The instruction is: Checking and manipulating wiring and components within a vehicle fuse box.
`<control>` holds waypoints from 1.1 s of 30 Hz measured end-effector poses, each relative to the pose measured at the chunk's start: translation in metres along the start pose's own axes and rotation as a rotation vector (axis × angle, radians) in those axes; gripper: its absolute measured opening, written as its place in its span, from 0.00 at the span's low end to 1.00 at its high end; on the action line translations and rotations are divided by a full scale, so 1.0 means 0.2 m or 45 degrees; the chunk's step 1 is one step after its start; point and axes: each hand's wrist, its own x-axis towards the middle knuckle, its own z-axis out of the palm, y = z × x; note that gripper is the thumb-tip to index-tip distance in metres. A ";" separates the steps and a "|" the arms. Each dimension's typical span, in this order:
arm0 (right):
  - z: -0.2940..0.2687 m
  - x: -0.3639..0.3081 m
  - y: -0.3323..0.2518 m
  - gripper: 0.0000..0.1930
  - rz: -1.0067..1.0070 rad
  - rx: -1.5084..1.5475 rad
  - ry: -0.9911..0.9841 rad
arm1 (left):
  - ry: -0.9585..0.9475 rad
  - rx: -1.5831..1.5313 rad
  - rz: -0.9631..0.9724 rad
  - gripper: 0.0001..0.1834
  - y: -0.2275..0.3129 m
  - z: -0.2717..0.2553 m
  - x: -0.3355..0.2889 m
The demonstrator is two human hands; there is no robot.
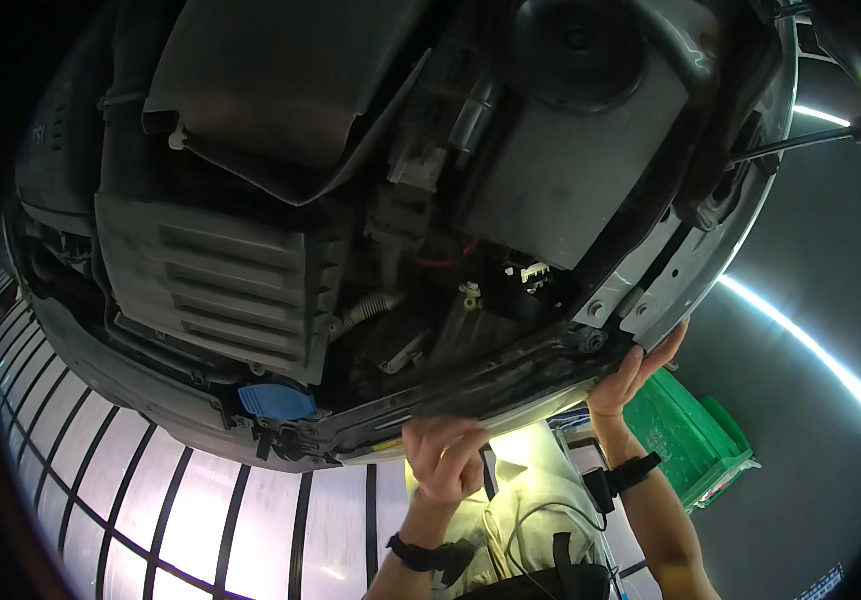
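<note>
A car's engine bay fills the upper view, with a pale headlight [535, 405] along its front edge. My left hand [443, 460] is closed, its fingers curled at the headlight's inner part; the hand is slightly blurred. At the outer corner, my right hand [630, 385] grips the headlight, thumb on top and a finger reaching along the fender [695, 285]. The underside of the headlight and part of both grips are hidden. Light glows on my pale trousers [525, 475] just below it.
A blue cap [277, 401] sits on the front panel, left of my hands. Behind it lies a ribbed black cover [215, 290]. A green bin [685, 435] stands on the floor right of my right arm. A thin cable [550, 508] hangs before my body.
</note>
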 end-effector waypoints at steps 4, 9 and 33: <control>-0.02 -0.01 0.03 0.42 0.002 0.004 -0.007 | -0.252 0.125 -0.067 0.10 0.10 0.07 0.70; -0.05 0.01 0.04 0.42 -0.039 -0.049 -0.056 | -1.120 0.534 -0.221 0.28 -0.06 0.41 0.89; -0.02 0.02 0.02 0.41 -0.062 -0.122 -0.010 | -1.298 -0.029 -0.166 0.20 -0.15 0.40 1.01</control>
